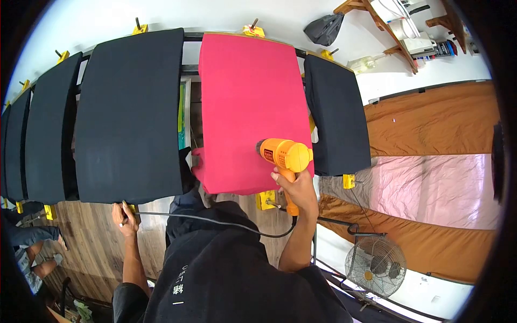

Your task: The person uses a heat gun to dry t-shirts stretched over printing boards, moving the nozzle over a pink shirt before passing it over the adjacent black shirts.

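My right hand (297, 189) is wrapped round the handle of an orange heat gun (286, 155). Its dark nozzle points left over the lower part of a red cloth (250, 102) stretched on a board. A grey power cord (215, 220) runs from the handle's base across my body to my left hand (126, 219). The left fingers close around that cord at the front edge of a black cloth-covered board (129, 118); part of the grip is hidden. The red cloth has loose folds at its lower left side.
More black cloth-covered boards (51, 129) stand to the left, and another (336, 118) on the right. Yellow clamps (266, 200) line the rack. A fan (375, 266) stands at lower right. Another person's legs (40, 253) show at lower left. A shelf (409, 32) holds supplies.
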`<move>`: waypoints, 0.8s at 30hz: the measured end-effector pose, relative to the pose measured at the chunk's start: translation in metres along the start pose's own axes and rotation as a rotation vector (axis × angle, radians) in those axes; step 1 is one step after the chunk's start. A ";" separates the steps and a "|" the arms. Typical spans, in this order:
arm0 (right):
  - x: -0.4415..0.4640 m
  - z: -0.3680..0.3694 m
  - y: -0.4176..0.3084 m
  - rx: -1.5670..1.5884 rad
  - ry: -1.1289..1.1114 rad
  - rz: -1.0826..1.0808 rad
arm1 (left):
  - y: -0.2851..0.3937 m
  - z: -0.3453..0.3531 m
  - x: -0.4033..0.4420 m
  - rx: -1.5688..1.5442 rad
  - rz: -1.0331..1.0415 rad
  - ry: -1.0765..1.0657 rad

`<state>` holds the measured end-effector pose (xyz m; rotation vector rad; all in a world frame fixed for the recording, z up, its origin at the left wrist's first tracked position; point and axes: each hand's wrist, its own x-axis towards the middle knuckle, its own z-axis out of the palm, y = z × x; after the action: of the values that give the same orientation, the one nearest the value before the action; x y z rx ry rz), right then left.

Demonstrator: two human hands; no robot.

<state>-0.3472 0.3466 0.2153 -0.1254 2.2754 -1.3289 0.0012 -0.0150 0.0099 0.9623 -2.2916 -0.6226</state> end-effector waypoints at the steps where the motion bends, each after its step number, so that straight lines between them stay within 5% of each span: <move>1: 0.001 0.000 0.003 -0.045 0.015 -0.040 | 0.001 -0.001 0.000 -0.012 -0.014 -0.009; 15: -0.019 0.014 0.014 -0.136 0.167 -0.106 | 0.002 -0.003 0.000 -0.064 -0.069 -0.020; 18: -0.030 0.010 0.000 0.001 0.086 0.074 | 0.005 -0.004 0.000 -0.047 -0.088 -0.037; 24: -0.036 0.010 -0.001 0.016 0.100 0.059 | 0.010 -0.004 0.004 -0.039 -0.008 0.011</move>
<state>-0.3110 0.3501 0.2256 0.0143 2.3317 -1.3509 -0.0036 -0.0125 0.0201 0.9546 -2.2590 -0.6615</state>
